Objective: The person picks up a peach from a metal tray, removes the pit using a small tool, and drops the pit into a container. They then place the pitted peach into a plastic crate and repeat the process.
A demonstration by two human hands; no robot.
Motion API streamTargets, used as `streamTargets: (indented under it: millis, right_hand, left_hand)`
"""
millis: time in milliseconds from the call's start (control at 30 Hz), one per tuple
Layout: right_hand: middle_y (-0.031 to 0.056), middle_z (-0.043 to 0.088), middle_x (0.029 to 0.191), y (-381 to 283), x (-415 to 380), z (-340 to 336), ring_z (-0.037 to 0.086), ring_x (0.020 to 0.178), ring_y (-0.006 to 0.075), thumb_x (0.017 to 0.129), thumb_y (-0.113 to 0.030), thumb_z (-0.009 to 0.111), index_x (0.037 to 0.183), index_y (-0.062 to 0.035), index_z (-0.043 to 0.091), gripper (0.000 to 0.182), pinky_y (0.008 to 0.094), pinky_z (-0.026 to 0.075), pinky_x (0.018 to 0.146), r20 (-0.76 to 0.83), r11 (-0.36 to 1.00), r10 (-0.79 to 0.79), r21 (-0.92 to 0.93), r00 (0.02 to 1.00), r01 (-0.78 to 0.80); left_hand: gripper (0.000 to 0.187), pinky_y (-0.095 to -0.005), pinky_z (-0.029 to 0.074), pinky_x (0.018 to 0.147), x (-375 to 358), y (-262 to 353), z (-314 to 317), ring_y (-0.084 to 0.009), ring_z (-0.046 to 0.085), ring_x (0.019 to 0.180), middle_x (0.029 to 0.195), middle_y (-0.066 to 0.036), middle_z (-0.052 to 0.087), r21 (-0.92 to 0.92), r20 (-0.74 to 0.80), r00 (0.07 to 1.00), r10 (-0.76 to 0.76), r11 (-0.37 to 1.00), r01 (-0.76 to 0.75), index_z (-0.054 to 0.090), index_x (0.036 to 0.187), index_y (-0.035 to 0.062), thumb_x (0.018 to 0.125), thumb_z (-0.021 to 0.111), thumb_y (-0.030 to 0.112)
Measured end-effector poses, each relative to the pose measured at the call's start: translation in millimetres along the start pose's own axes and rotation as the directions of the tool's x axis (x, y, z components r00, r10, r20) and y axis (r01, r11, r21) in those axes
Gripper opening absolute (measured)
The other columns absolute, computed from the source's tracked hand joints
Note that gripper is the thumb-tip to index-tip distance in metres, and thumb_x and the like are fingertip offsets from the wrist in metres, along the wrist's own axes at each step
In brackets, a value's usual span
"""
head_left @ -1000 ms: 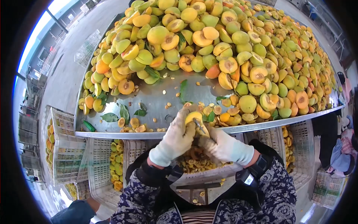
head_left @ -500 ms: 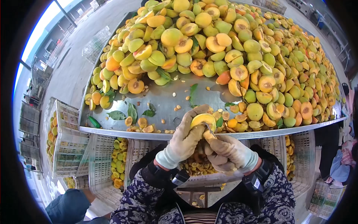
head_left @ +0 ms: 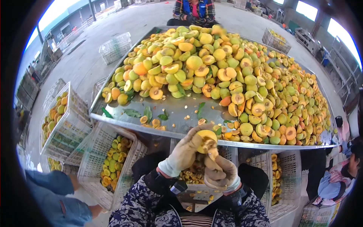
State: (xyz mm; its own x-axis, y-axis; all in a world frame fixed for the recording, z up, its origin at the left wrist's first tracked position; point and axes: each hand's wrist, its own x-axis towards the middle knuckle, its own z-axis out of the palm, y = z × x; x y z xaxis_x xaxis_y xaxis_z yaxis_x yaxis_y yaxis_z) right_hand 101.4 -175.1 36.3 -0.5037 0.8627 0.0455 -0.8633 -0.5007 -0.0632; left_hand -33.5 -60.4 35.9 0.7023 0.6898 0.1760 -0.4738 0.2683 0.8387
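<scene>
My left hand (head_left: 184, 151), in a pale work glove, has its fingers wrapped round a yellow cut fruit half (head_left: 206, 141) beyond the table's near edge. My right hand (head_left: 220, 172), gloved too, is closed just below and right of the fruit. A brownish piece or tool tip (head_left: 211, 148) shows between its fingers and the fruit, too unclear to name. Behind both hands, the metal table (head_left: 170, 109) bears a large heap of halved yellow-green fruit (head_left: 227, 75), with some leaves (head_left: 148, 113) and small pits on its surface.
Under the near edge stand plastic crates of cut fruit, one at left (head_left: 94, 159) and one at right (head_left: 289, 174). Another full crate (head_left: 72, 121) is beyond the table's left corner. A person (head_left: 193, 11) sits across the table; other people are at both sides.
The view has tilted up and shows more of the far side. My right hand has turned and sits lower beside the fruit, whose cut inside now shows more.
</scene>
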Motion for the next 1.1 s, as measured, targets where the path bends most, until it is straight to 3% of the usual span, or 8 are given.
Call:
streamTargets:
  millis: [133, 200, 267, 333, 467, 567, 867, 1100]
  right_hand:
    - [0.01, 0.057, 0.064, 8.5, -30.0, 4.2, 0.054, 0.046, 0.0178, 0.091, -0.031, 0.063, 0.098, -0.0003, 0.058, 0.032, 0.031, 0.042, 0.042, -0.259, 0.788, -0.206, -0.615, 0.944, 0.004]
    - [0.0199, 0.064, 0.073, 0.7, -25.3, -20.3, 0.064, 0.063, 0.0342, 0.087, -0.029, 0.065, 0.099, -0.0008, 0.057, 0.031, 0.0414, 0.049, 0.055, -0.214, -0.39, -0.485, -0.815, 0.848, -0.429]
    - [0.0244, 0.064, 0.084, 1.7, -32.2, -30.7, 0.063, 0.081, 0.0436, 0.086, -0.03, 0.065, 0.105, -0.0025, 0.058, 0.034, 0.0458, 0.05, 0.069, -0.18, -0.677, -0.601, -0.402, 0.778, -0.616]
    - [0.0244, 0.064, 0.083, 3.4, -36.9, -17.9, 0.061, 0.084, 0.0452, 0.089, -0.03, 0.061, 0.103, -0.0033, 0.057, 0.03, 0.049, 0.049, 0.07, -0.196, -0.445, -0.623, -0.708, 0.757, -0.549]
    - [0.023, 0.065, 0.084, -15.5, -38.2, -44.4, 0.062, 0.084, 0.0438, 0.09, -0.032, 0.059, 0.099, -0.0058, 0.058, 0.028, 0.0495, 0.049, 0.071, -0.182, -0.612, -0.581, -0.546, 0.794, -0.572]
    - [0.0218, 0.066, 0.085, -19.4, -33.9, -35.7, 0.063, 0.084, 0.0423, 0.09, -0.033, 0.058, 0.097, -0.0074, 0.058, 0.026, 0.0489, 0.05, 0.072, -0.168, -0.689, -0.589, -0.405, 0.79, -0.6]
    - [0.0165, 0.067, 0.079, -45.3, -10.0, -45.7, 0.064, 0.077, 0.0384, 0.088, -0.033, 0.062, 0.101, -0.0106, 0.062, 0.026, 0.0462, 0.052, 0.066, -0.086, -0.607, -0.586, -0.612, 0.806, -0.507]
    - [0.0183, 0.067, 0.081, -67.3, -15.3, -68.6, 0.066, 0.078, 0.0374, 0.088, -0.035, 0.065, 0.104, -0.0077, 0.062, 0.032, 0.0437, 0.053, 0.067, -0.07, -0.523, -0.524, -0.761, 0.849, -0.385]
  left_hand:
    - [0.057, -0.0343, 0.055, 0.058, -45.7, 23.5, -18.0, -0.0211, 0.063, 0.078, 0.109, -0.013, 0.06, -0.343, -0.074, 0.993, -0.095, 0.937, 0.064, 0.036, 0.142, 0.0036, 0.098, 0.053, 0.037]
    - [0.056, -0.0339, 0.056, 0.059, -67.3, 36.2, -20.0, -0.0218, 0.064, 0.081, 0.107, -0.013, 0.06, -0.115, -0.244, 0.97, -0.01, 0.993, -0.019, 0.036, 0.141, 0.0034, 0.098, 0.055, 0.033]
    - [0.04, -0.0374, 0.059, 0.065, -84.5, 48.6, -37.2, -0.0231, 0.064, 0.088, 0.111, -0.013, 0.059, 0.19, -0.427, 0.894, 0.136, 0.98, -0.059, 0.041, 0.136, 0.004, 0.098, 0.052, 0.013]
    - [0.039, -0.0354, 0.059, 0.072, -106.4, 71.9, -60.3, -0.0223, 0.064, 0.092, 0.115, -0.012, 0.058, 0.216, -0.582, 0.779, 0.232, 0.968, -0.127, 0.045, 0.133, 0.0029, 0.094, 0.048, 0.001]
    - [0.035, -0.0343, 0.057, 0.068, -159.2, 107.0, -137.6, -0.0244, 0.064, 0.092, 0.108, -0.013, 0.062, 0.449, -0.742, 0.511, 0.435, 0.888, -0.104, 0.053, 0.124, 0.0077, 0.089, 0.053, 0.003]
    - [0.034, -0.04, 0.047, 0.092, -180.2, 121.0, -192.0, -0.0349, 0.061, 0.101, 0.11, -0.022, 0.064, 0.795, -0.504, 0.566, 0.652, 0.095, 0.599, 0.06, 0.113, 0.0003, 0.082, 0.06, 0.014]
    - [0.037, -0.039, 0.044, 0.097, 96.3, 131.5, -138.2, -0.0391, 0.055, 0.112, 0.117, -0.023, 0.058, 0.998, 0.038, 0.934, 0.355, 0.041, -0.056, 0.057, 0.117, -0.0014, 0.084, 0.058, 0.016]
    - [0.074, -0.0469, 0.036, 0.106, 235.3, 70.2, -120.2, -0.0379, 0.045, 0.128, 0.135, -0.023, 0.05, 0.834, -0.349, 0.932, 0.094, -0.423, 0.355, 0.056, 0.13, 0.0128, 0.073, 0.068, 0.058]
